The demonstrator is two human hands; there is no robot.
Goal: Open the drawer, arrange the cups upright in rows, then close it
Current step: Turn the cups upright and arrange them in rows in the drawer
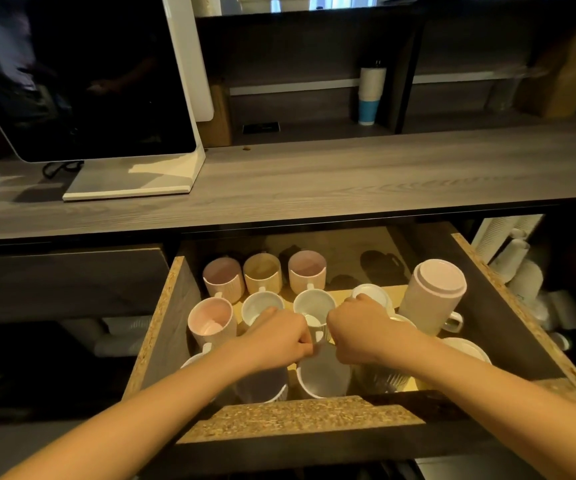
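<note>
The drawer [162, 323] stands pulled out with several cups in it. At the back, three ribbed cups, pink [222, 275], yellow [262, 270] and pink [307, 268], stand upright in a row. In front of them stand a pink cup [210, 318] and two white cups [257, 304] [314, 304]. A tall pale mug [431, 292] stands upside down at the right. My left hand [279, 337] is closed against the near side of the left white cup. My right hand [357, 329] is closed beside a small overturned white cup [371, 292]. More cups [324, 379] under my forearms are partly hidden.
A grey wooden counter [348, 178] runs above the drawer and carries a white-framed screen [89, 81] at the left. A stack of paper cups [371, 95] stands on the back shelf. Stacks of disposable cups [515, 258] lie beyond the drawer's right wall. The drawer's front edge [300, 417] is nearest me.
</note>
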